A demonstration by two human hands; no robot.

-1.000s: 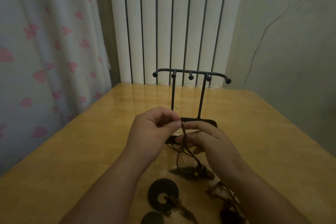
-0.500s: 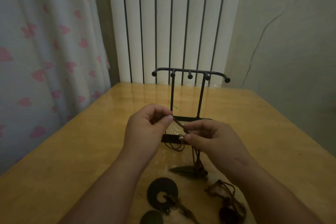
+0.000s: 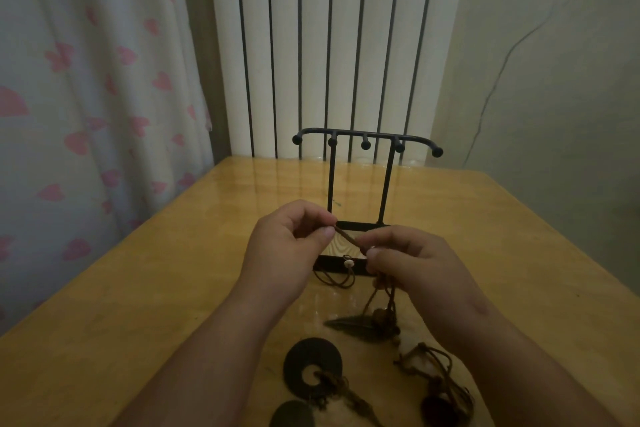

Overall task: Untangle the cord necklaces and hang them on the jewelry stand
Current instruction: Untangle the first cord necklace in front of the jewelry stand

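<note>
1. Head view, step in hand: untangling, by the look of it, with hanging not yet begun. Nothing on the stand (image 3: 386,184) so far, with its knobbed pegs all bare.
2. Head view, hold: left grip (image 3: 287,246) closed in a thumb-and-forefinger pinch on one end of a short stretch of cord (image 3: 348,237). Right grip (image 3: 415,263) pinching the other end the same way, with the remaining fingers curled in. Stretched taut and slanting between the two, down toward the right.
3. Head view, place: held just above the table (image 3: 138,305), low in front of the stand's base. Below the right grip, trailing down past a round brown bead to a dark leaf pendant (image 3: 349,326) lying on the table. Between the hands, a pale bead (image 3: 348,263) and a slack loop at the base; cannot tell whether of the same necklace.
4. Head view, other necklaces: nearer the body, a dark disc pendant (image 3: 311,362) with a hole, knotted to brown cord. Beside it, a second dark disc cut off by the frame edge. To the right, a knotted heap (image 3: 440,388) with a dark pendant. All flat on the table, near the forearms and apart from the stand.
5. Next move, as a judgement: likely easing the held strand out of the crossing cords under the right grip, then opening a loop wide enough for a peg. Calls for a gentle pull, to avoid tightening any knot, and a lift high enough to carry the pendant to the top bar.
6. Look of the cord: thin, brown, matte and limp where slack. Too dim to read the knots themselves.
</note>
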